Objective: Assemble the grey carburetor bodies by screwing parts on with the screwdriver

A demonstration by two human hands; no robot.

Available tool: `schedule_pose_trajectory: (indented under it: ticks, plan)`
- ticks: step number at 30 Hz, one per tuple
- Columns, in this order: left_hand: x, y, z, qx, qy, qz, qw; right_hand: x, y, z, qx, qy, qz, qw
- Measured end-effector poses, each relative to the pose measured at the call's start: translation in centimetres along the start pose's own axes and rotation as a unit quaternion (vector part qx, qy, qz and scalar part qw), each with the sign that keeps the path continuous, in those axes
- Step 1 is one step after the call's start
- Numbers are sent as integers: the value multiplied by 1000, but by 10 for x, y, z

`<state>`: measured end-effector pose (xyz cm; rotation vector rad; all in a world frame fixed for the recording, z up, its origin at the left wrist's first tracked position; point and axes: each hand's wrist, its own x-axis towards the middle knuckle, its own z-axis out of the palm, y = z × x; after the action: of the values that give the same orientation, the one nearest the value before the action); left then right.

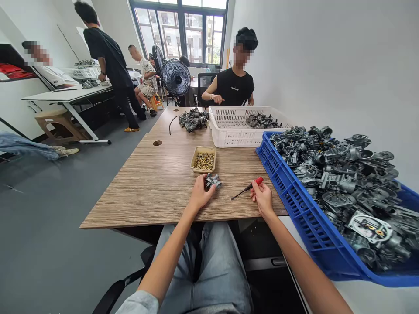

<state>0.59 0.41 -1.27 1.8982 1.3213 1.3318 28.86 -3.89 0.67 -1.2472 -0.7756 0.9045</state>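
Observation:
My left hand rests on the wooden table near its front edge, its fingers closed on a small grey metal carburetor part. To the right, my right hand pinches the red handle of a thin screwdriver, whose dark shaft points left and lies low over the tabletop. A small tan tray of brass screws sits just beyond the metal part.
A blue crate heaped with grey metal castings stands at my right. A white basket with a few parts sits farther back, a pile of parts beside it. A person in black sits across the table; others work at the far left.

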Motion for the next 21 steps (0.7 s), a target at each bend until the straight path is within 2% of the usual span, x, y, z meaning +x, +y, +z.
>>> schedule_pose_trajectory:
  ticks: [7,13,15,18,19,21]
  plan:
    - [0,3,-7,-31,-53,15,998,6,6,-3,-61,-12,-4,998]
    - [4,7,-12,-47,-84,17,995,-13,-2,5,-129,-28,-80,988]
    - [4,6,-13,-61,-98,7,993,-23,-3,18,-176,-70,-134,973]
    - [4,6,-14,-61,-124,-7,990,-33,4,45,-280,-171,-231,916]
    - [3,5,-14,-58,-129,-9,990,-33,7,56,-303,-196,-246,900]
    - [2,3,-14,-58,-132,-7,990,-31,14,75,-321,-225,-244,887]
